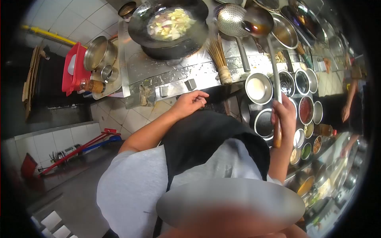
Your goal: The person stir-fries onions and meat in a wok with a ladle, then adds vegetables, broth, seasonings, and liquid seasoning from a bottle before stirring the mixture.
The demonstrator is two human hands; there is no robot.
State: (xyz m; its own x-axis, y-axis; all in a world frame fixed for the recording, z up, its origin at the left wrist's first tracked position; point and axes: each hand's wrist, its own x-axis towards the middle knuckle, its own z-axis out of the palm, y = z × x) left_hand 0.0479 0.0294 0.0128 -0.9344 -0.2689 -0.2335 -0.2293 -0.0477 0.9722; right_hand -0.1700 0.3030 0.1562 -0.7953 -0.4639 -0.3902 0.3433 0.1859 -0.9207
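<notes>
My right hand [284, 113] is wrapped round the wooden-ended handle of a long ladle [258, 20], whose dark bowl hangs over the back counter beside a perforated strainer [231, 20]. My left hand [192, 104] rests near the stove's front edge with its fingers curled together; whether they hold anything is hidden. Chopped pale and yellow pieces [171, 24] lie in liquid in a black wok [139, 27] on the stove. A bamboo brush [220, 59] leans on the counter between wok and strainer. Under the ladle's handle stands a metal bowl of white contents [258, 88].
Several seasoning bowls, one with red sauce [306, 110], stand at the right. A pink container [73, 69], a steel pot [100, 52] and a spice jar [92, 85] sit at the left. Another person's arm [350, 99] shows at the far right.
</notes>
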